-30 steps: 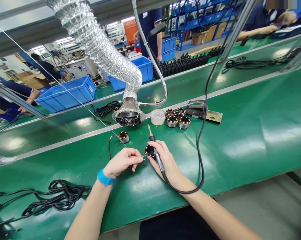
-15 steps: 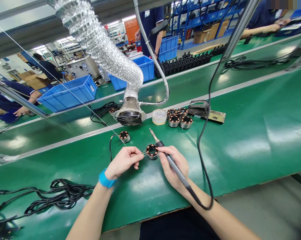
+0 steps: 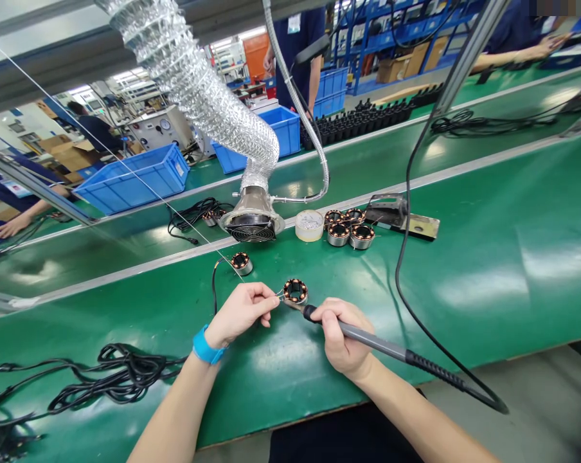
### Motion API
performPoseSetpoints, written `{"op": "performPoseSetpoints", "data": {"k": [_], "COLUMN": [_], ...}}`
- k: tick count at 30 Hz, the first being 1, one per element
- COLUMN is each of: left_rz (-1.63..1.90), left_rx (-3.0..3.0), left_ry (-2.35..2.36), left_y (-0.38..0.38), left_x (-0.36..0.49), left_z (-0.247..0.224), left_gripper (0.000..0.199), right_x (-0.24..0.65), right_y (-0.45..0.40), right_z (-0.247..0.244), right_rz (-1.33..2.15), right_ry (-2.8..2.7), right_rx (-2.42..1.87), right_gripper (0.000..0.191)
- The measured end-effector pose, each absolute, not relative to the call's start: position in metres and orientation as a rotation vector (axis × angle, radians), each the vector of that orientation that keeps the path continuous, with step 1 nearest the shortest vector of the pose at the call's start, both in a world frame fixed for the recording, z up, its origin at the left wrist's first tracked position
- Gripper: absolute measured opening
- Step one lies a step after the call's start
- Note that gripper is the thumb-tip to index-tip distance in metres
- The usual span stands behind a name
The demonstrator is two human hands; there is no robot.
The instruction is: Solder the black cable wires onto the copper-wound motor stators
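My left hand point(image 3: 247, 307), with a blue wristband point(image 3: 207, 346), pinches a thin silvery solder wire point(image 3: 126, 168) that slants down from the upper left. Fine leads of a ring-shaped motor stator point(image 3: 295, 291) with copper coils reach to those fingertips. In my right hand point(image 3: 346, 331) is a grey soldering iron point(image 3: 377, 341), gripped near its black collar. Its tip points left, in front of the stator, at the leads by my left fingertips; exact contact is too small to tell. Another stator point(image 3: 242, 263) with a dark cable lies behind my left hand.
A fume extractor point(image 3: 252, 218) hangs on a foil duct over the green bench point(image 3: 488, 270). Behind the work are a round white tub point(image 3: 310, 226), several stators point(image 3: 362, 236) and an iron stand point(image 3: 401, 218). Black cables point(image 3: 121, 379) lie at left. Co-workers sit beyond, near blue crates point(image 3: 136, 180).
My right hand has moved right and down and turned the soldering iron, so its tip swung from behind the stator to the leads in front. My left hand has barely moved.
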State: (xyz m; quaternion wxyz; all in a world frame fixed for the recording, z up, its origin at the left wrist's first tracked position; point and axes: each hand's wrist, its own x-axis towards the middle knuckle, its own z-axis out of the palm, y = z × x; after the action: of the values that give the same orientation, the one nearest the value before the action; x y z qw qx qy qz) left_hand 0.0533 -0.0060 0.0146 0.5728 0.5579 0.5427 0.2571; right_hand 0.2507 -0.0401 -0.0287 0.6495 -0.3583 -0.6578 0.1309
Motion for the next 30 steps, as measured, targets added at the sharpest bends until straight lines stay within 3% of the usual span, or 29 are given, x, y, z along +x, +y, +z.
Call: {"op": "performPoseSetpoints", "data": {"k": [30], "left_rz": [0.613], "left_rx": [1.295], "left_ry": [1.258], "left_y": [-0.005], "left_x": [0.05], "left_z": [0.013], "left_gripper": [0.032], "right_x": [0.251], "right_y": [-0.042], "right_z": [-0.042], "right_rz": [0.378], "right_ry": [-1.309], "right_rx": [-0.941], "right_gripper": [0.022]}}
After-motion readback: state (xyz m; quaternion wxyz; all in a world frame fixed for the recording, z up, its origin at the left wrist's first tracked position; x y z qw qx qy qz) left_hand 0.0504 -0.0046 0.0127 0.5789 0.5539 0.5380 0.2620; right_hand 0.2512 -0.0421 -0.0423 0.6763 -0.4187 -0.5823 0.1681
